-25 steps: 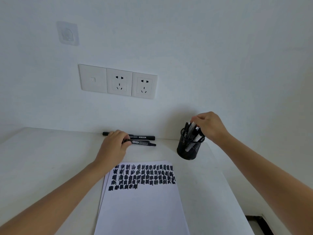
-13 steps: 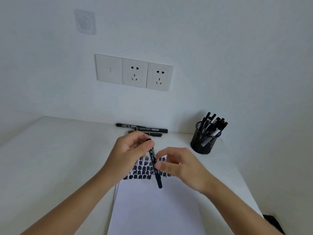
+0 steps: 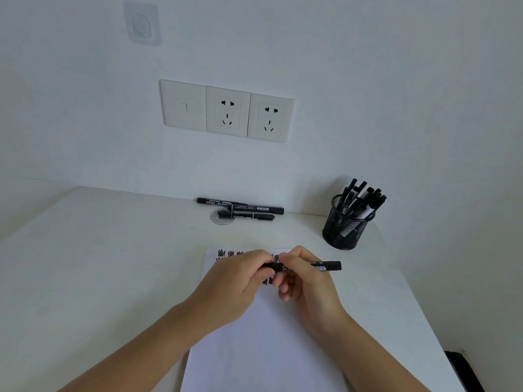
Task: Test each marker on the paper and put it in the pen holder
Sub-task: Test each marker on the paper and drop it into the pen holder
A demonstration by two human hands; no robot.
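A: Start on the left. What is the left hand (image 3: 240,281) doing?

B: Its fingers are curled round the left end of a marker (image 3: 325,265), which it holds level above the top of the paper (image 3: 268,349), over the rows of black scribbles.

A: And behind it?

B: Three spare markers (image 3: 254,208) lie together on the table (image 3: 99,264), near the wall and well apart from both hands.

A: The right hand (image 3: 308,284)?

B: It grips the barrel of the same marker, thumb and fingers wrapped round it. The right end sticks out past the knuckles. So both hands are clamped on one pen, close together.

A: Which step is that, then?

B: I'd judge it as uncapping, ahead of the test stroke. The join between cap and barrel is hidden between the hands, so I cannot tell if the cap has come free.

A: What does the next move call for?

B: Probably a straight pull apart along the pen's length, then turning the tip down to a bare patch of paper below the scribbles.

A: And far right?

B: The holder (image 3: 343,230), black mesh, stands at the table's right edge, crowded with markers. After recapping, this one would need a gap among them.
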